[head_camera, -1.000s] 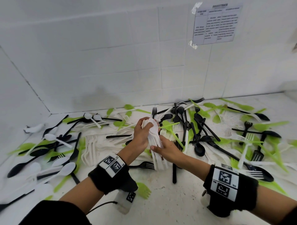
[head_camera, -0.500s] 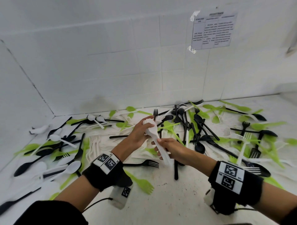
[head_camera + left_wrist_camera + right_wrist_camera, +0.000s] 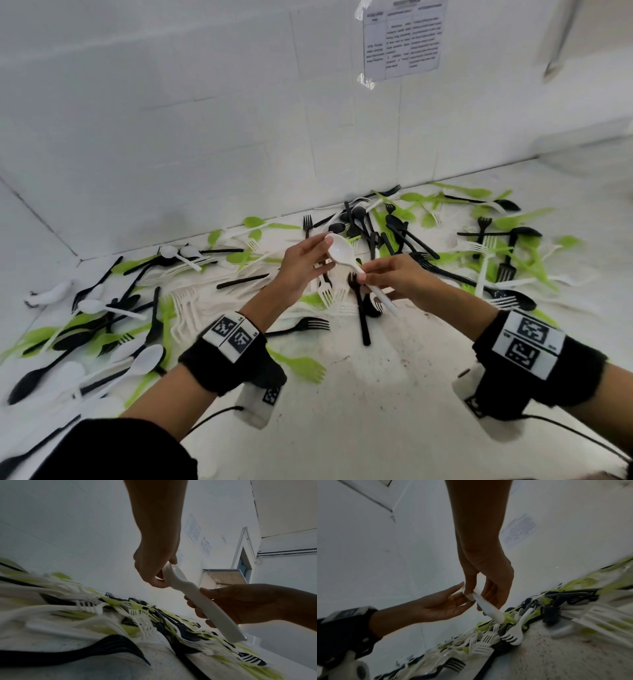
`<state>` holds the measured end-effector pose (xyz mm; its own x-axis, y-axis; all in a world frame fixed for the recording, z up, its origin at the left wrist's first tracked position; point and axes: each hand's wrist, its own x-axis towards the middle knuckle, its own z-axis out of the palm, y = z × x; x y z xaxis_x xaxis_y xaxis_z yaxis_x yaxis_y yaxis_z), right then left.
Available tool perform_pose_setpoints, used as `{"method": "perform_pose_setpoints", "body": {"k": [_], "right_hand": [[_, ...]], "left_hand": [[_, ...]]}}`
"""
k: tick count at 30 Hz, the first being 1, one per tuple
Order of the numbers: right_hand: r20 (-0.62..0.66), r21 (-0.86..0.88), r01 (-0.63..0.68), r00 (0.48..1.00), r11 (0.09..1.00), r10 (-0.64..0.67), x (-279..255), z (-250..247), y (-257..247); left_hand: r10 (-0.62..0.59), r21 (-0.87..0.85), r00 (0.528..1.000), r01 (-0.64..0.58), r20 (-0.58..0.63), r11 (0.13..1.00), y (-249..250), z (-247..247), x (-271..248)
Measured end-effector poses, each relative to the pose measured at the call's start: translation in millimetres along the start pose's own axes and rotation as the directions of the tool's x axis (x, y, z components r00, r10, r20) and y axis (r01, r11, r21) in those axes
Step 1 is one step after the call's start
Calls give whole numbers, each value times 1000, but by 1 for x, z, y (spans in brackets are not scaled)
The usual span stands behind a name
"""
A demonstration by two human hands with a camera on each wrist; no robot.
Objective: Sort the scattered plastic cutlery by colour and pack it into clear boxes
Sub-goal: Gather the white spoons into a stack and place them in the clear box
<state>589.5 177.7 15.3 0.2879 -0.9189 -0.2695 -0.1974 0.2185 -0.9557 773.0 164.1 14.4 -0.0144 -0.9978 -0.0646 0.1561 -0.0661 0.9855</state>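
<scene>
White tiled walls [image 3: 171,102], a taped-up printed sheet [image 3: 404,37], and a pale tabletop [image 3: 376,394] strewn with plastic cutlery. At far left, white spoons [image 3: 137,363] tangled with black spoons [image 3: 30,380] and green pieces; nearer the middle, a loose row of white forks [image 3: 185,308], a black fork [image 3: 301,325] and a green fork [image 3: 301,366] lying apart from the heap.

Centre: left hand [image 3: 301,267] raised above the pile, thumb and fingertips pinching the bowl end of a bundle of white spoons [image 3: 342,255], bowls nested. In the left wrist view the bundle [image 3: 197,599] looks thick, several handles stacked flush. Right hand [image 3: 397,277] curled round the handles lower down, thumb on top, handle ends poking out toward the tabletop. Probably held at both ends so as to square up the nested stack and keep one colour together before boxing. Bundle clear of the tabletop, spanning the two hands, touching both.

Further right, a dense tangle of black forks and spoons [image 3: 394,233] over green cutlery [image 3: 513,222]. Seen only from the left wrist, a clear box [image 3: 224,577] standing off beyond the hands, well apart from the bundle. Sorting looks early: most pieces unsorted.
</scene>
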Motion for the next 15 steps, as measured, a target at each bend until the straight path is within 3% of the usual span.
{"method": "perform_pose_setpoints", "body": {"k": [6,15], "right_hand": [[-160,-18,11,987,1000,-13,-21,-44,7],[-386,3,10,923,1000,-8,-65,-140,32]], "left_hand": [[-67,-15,988,70,142,997,-3,41,18],[-139,47,941,130,310,990,-13,157,40]]}}
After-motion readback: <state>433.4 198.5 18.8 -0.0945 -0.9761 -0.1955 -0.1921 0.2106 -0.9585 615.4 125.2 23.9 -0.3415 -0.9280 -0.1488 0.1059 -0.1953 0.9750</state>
